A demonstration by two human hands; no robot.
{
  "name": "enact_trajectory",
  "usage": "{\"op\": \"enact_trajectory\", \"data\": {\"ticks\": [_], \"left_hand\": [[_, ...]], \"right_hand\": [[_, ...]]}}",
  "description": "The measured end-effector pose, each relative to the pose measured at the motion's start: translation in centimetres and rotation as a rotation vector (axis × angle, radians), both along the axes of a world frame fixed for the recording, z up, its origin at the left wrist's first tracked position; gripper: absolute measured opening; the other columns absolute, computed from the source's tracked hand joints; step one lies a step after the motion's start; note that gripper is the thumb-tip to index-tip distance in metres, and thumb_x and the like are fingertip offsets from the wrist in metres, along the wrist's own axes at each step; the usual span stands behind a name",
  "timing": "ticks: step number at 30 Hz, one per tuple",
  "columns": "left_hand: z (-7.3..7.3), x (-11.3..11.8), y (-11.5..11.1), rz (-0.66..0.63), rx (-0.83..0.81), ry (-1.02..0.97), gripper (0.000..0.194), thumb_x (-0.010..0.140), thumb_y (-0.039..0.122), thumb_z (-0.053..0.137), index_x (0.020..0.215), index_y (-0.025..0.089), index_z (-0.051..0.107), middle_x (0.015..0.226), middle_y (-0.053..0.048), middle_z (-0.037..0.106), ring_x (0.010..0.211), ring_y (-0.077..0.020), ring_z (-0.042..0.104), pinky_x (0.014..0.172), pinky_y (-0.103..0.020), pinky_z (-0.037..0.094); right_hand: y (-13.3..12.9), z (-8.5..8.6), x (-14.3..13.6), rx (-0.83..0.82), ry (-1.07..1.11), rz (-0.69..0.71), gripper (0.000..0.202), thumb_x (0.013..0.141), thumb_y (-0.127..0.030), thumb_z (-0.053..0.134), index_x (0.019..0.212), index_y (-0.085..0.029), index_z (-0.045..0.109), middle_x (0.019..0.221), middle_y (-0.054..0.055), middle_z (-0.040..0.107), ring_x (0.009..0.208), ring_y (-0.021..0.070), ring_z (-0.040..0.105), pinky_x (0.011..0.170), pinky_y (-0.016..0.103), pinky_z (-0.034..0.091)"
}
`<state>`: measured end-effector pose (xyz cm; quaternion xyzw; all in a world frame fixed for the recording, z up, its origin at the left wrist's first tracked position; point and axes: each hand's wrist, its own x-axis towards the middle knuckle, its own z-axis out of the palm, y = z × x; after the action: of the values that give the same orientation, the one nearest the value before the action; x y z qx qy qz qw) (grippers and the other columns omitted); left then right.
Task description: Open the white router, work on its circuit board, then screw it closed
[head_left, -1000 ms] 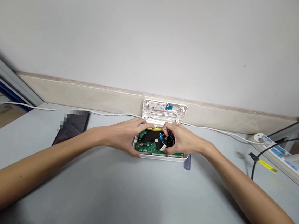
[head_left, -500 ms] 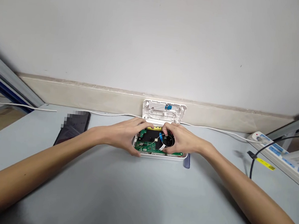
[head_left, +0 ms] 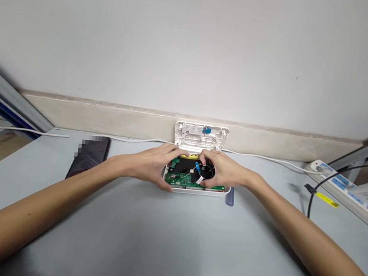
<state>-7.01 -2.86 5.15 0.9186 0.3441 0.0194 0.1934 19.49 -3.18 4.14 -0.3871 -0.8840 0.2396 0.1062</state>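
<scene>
A white plastic case (head_left: 198, 192) lies on the table, holding a green circuit board (head_left: 181, 180) with a black middle. My left hand (head_left: 152, 165) grips the case's left end, thumb at the front edge and fingers at the back. On the right part of the board is my right hand (head_left: 223, 170), its curled index finger and thumb gripping across it; the other fingertips are hidden. Between that finger and thumb runs a thin white fibre loop (head_left: 213, 175) with a blue connector (head_left: 197, 166). Behind stands the white cover (head_left: 186, 140), tilted up, with a blue adapter (head_left: 207, 130) inside.
A dark phone (head_left: 89, 159) lies to the left. A small blue-violet piece (head_left: 230, 197) rests by the case's right front corner. On the right are a power strip (head_left: 336, 183) and a black cable (head_left: 310, 202) with a yellow tag. A white cable (head_left: 138, 140) runs along the wall.
Both hands keep almost the same hold on the case and board. The whole view has shifted very slightly.
</scene>
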Motion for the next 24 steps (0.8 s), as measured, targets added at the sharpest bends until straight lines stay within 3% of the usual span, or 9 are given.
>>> {"op": "enact_trajectory", "data": {"ticks": [8,12,16,20,24], "left_hand": [[0.0,0.0,0.0,0.016,0.009,0.010,0.095,0.065,0.054,0.078,0.145,0.032,0.032,0.137,-0.009,0.046,0.127,-0.0313,0.044,0.098,-0.039,0.044],[0.4,0.1,-0.2,0.032,-0.001,0.029,0.094,0.064,0.055,0.077,0.145,0.032,0.033,0.136,-0.009,0.046,0.126,-0.0311,0.045,0.097,-0.038,0.044],[0.4,0.2,-0.3,0.044,0.002,0.030,0.093,0.065,0.057,0.076,0.144,0.031,0.034,0.137,-0.009,0.046,0.125,-0.0312,0.046,0.096,-0.038,0.045],[0.2,0.1,-0.2,0.040,0.012,0.024,0.092,0.064,0.057,0.076,0.142,0.030,0.037,0.137,-0.010,0.047,0.124,-0.0310,0.046,0.097,-0.038,0.044],[0.0,-0.1,-0.1,0.041,0.002,0.032,0.091,0.065,0.058,0.075,0.142,0.031,0.036,0.137,-0.010,0.045,0.125,-0.0305,0.046,0.096,-0.037,0.043]], "right_hand": [[0.2,-0.4,0.1,0.021,-0.004,0.012,0.043,0.064,-0.037,0.072,0.089,-0.023,0.040,0.080,-0.001,0.054,0.077,0.0180,0.046,0.066,0.027,0.032],[0.1,-0.4,0.0,0.012,-0.029,0.010,0.042,0.067,-0.039,0.074,0.096,-0.023,0.048,0.090,0.002,0.058,0.083,0.0201,0.050,0.067,0.028,0.034],[0.2,0.7,0.6,0.052,0.029,0.024,0.038,0.077,-0.042,0.071,0.106,-0.023,0.054,0.101,0.004,0.062,0.094,0.0218,0.054,0.076,0.030,0.039],[0.6,2.0,2.3,0.116,0.008,-0.093,0.018,0.086,-0.024,0.060,0.103,-0.021,0.058,0.100,0.004,0.065,0.092,0.0197,0.058,0.078,0.031,0.041],[1.3,1.9,3.3,0.106,-0.138,-0.199,0.015,0.085,-0.022,0.060,0.100,-0.020,0.061,0.091,0.004,0.067,0.080,0.0195,0.059,0.069,0.031,0.041]]}}
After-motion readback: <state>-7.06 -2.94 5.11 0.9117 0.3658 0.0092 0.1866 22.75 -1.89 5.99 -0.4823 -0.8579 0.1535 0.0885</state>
